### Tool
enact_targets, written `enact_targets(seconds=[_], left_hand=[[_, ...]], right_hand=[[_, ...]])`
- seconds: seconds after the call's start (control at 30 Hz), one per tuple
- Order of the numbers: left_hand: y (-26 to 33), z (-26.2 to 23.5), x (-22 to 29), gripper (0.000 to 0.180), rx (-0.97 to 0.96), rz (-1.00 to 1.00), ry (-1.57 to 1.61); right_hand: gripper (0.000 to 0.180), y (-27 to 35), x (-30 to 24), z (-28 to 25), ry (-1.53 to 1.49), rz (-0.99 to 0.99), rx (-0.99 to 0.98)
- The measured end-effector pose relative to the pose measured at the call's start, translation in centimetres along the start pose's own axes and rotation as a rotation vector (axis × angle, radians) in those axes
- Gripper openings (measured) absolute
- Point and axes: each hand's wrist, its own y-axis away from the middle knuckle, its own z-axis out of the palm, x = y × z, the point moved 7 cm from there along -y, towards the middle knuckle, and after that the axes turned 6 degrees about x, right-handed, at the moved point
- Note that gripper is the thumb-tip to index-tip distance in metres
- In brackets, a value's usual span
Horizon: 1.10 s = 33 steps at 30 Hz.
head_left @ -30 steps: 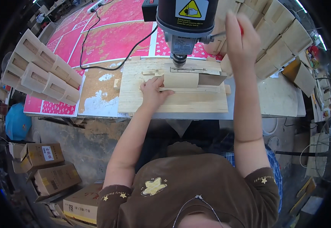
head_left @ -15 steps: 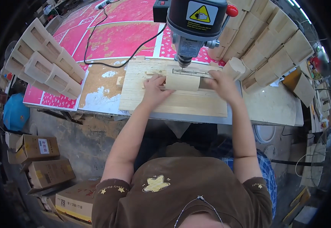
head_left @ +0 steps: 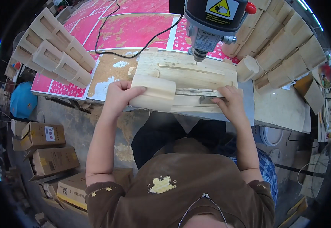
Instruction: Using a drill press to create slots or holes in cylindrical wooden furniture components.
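My left hand [head_left: 120,95] grips the left end of a pale wooden cylinder [head_left: 154,92], thumb on top, at the near left of a wooden baseboard [head_left: 188,62]. From the cylinder's right end a narrow wooden strip with dark edges [head_left: 196,92] runs toward my right hand [head_left: 232,102]. My right hand's fingers close around the strip's right end, beside a small dark metal piece [head_left: 207,100]. Whether the strip reaches inside the cylinder is hidden. Beyond both hands, the drill press [head_left: 213,28] hangs with its chuck [head_left: 200,56] above the baseboard, apart from the cylinder.
Stacked wooden cylinders with rectangular slots [head_left: 59,53] stand at the left, and more stacks [head_left: 283,45] at the right. A lone cylinder [head_left: 247,69] stands beside the board. A black cable [head_left: 112,55] crosses the pink-covered table [head_left: 135,32]. Cardboard boxes [head_left: 55,161] lie on the floor.
The cylinder has come out from under the drill, leftward and nearer to me, with my left hand. My right hand has moved nearer to me too. The whole view has shifted slightly.
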Motion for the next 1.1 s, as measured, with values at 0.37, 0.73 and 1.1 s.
enact_targets(seconds=[0.37, 0.73, 1.1], left_hand=[[0.7, 2.4, -4.0, 0.033, 0.013, -0.358, 0.129], [1.9, 4.0, -4.2, 0.034, -0.024, -0.397, 0.183], [2.6, 12.8, -4.3, 0.036, -0.209, -0.263, 0.442]], right_hand=[[0.028, 0.5, 0.6, -0.6, -0.018, -0.029, 0.006], [0.027, 1.8, 0.6, -1.5, -0.081, -0.009, -0.022], [0.033, 1.2, 1.6, -0.7, 0.046, -0.018, 0.101]])
